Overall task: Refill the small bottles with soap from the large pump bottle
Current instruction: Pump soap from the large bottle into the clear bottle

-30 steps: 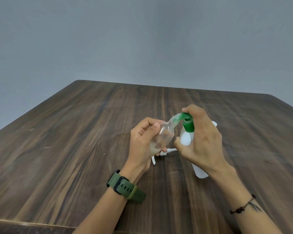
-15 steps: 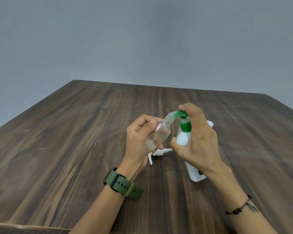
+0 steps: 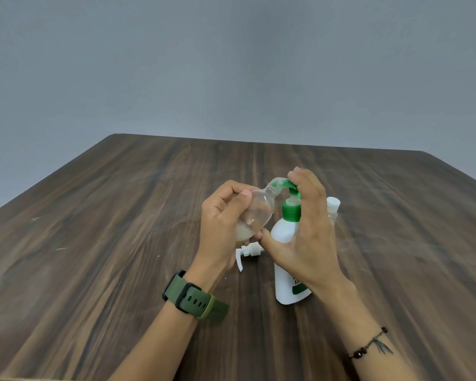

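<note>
Alignment of mouth to spout is what the next squeeze of soap turns on. My left hand point(image 3: 221, 229) grips the small clear plastic bottle point(image 3: 254, 215), fingers and thumb curled round its rounded belly, and tilts it so its long axis runs from the base at about 7 o'clock up to the neck at about 1 o'clock. The open mouth meets the green curved spout point(image 3: 282, 185) of the large white plastic pump bottle point(image 3: 285, 237), which stands upright on the dark wood-grain desk point(image 3: 121, 243) just to the 3 o'clock side of the small one. My right hand point(image 3: 308, 232) wraps this big bottle from its 3 o'clock side, thumb against the white shoulder, fingertips laid over the green pump head, so it is the hand that must press. I judge the pump head to be raised, since a short white stem shows above the green ribbed collar point(image 3: 291, 211).

Milky white soap pools in the small bottle's lowest part; the rest of its thin glossy wall is see-through, so it looks less than half full. A white plastic pump cap point(image 3: 249, 251) lies on its side on the desk, at 6 o'clock from the small bottle. Another white-capped small bottle point(image 3: 333, 204) peeks out behind my right hand.
</note>
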